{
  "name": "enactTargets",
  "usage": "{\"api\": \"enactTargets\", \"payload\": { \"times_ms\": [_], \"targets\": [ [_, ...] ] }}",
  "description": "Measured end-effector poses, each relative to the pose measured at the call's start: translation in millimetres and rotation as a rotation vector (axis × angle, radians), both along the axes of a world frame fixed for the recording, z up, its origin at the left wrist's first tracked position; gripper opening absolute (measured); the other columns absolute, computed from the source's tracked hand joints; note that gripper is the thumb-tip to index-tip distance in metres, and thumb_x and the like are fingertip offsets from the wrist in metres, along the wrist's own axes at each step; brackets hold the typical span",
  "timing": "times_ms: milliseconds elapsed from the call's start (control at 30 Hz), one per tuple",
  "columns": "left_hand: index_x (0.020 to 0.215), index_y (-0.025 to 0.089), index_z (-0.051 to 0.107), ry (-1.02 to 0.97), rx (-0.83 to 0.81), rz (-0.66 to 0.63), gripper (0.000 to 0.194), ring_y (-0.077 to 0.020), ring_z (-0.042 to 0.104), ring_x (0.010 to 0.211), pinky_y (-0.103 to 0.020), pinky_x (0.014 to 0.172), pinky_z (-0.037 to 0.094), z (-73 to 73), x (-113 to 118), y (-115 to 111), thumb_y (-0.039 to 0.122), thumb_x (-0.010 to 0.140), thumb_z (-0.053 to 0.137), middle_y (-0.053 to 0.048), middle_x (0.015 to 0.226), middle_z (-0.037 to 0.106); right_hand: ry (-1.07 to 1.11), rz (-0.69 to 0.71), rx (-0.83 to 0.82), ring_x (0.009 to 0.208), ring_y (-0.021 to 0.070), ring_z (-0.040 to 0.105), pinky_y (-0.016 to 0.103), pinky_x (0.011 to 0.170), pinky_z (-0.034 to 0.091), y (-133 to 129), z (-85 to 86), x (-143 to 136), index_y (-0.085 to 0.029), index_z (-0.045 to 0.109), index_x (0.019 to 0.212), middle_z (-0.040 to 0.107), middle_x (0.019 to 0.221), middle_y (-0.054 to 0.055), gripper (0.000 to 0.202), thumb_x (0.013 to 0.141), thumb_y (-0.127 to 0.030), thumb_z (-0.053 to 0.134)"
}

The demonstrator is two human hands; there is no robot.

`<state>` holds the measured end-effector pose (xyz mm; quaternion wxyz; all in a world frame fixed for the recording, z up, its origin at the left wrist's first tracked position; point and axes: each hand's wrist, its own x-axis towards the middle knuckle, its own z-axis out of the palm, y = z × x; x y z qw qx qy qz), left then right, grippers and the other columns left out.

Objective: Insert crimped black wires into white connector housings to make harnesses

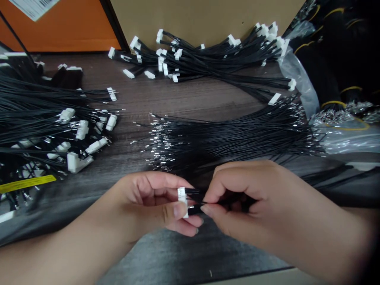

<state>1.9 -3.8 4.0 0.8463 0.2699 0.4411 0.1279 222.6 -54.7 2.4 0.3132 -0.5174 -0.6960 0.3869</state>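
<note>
My left hand [160, 206] is closed on a white connector housing [182, 194], with the thumb pressed on its face and the fingers behind it. Black wires [194, 208] run from the right side of the housing towards my right hand [237, 198]. There the thumb and forefinger pinch a thin black wire close to the housing, while more wires lie under the curled fingers. The tip of the pinched wire is too small to make out. Just beyond both hands lies a wide bundle of loose black wires [225, 134] with shiny metal terminals at both ends.
Wire harnesses with white connectors [202, 61] lie at the back, against a tan board [204, 19]. More harnesses [35, 114] are heaped at left near a yellow strip [28, 183]. An orange box [65, 29] stands back left. Clear plastic bags [299, 79] and banded wires fill the right.
</note>
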Motion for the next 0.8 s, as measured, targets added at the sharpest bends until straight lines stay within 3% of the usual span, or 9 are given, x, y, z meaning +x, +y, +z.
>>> {"api": "enactTargets", "payload": {
  "times_ms": [267, 600, 800],
  "targets": [
    [0.092, 0.022, 0.093, -0.032, -0.024, 0.017, 0.012, -0.0173, 0.087, 0.080, -0.020, 0.075, 0.069, 2.1, -1.6, -0.7, 0.014, 0.084, 0.098, -0.001, 0.084, 0.089, 0.017, 0.041, -0.144, 0.055, 0.0033, 0.059, 0.015, 0.050, 0.039, 3.4, 6.6, 3.4, -0.022, 0.077, 0.069, 0.071, 0.065, -0.008, 0.024, 0.083, -0.003, 0.072],
    [0.086, 0.014, 0.091, -0.015, -0.008, 0.028, 0.012, -0.0200, 0.086, 0.079, -0.021, 0.074, 0.072, 4.4, 1.6, 0.2, 0.013, 0.077, 0.099, -0.006, 0.079, 0.088, -0.006, 0.000, -0.120, 0.054, 0.0042, 0.057, 0.015, 0.048, 0.039, 7.6, 7.8, -0.6, -0.022, 0.073, 0.067, 0.070, 0.063, -0.008, 0.021, 0.081, -0.006, 0.072],
    [0.091, 0.016, 0.093, -0.067, -0.008, 0.022, 0.012, -0.0204, 0.087, 0.082, -0.022, 0.077, 0.072, 3.5, 1.0, 0.9, 0.017, 0.080, 0.098, -0.006, 0.082, 0.090, 0.008, -0.006, -0.113, 0.054, 0.0043, 0.059, 0.015, 0.050, 0.042, 7.4, 8.0, 0.6, -0.022, 0.073, 0.066, 0.069, 0.063, -0.008, 0.021, 0.079, -0.006, 0.072]
  ]
}}
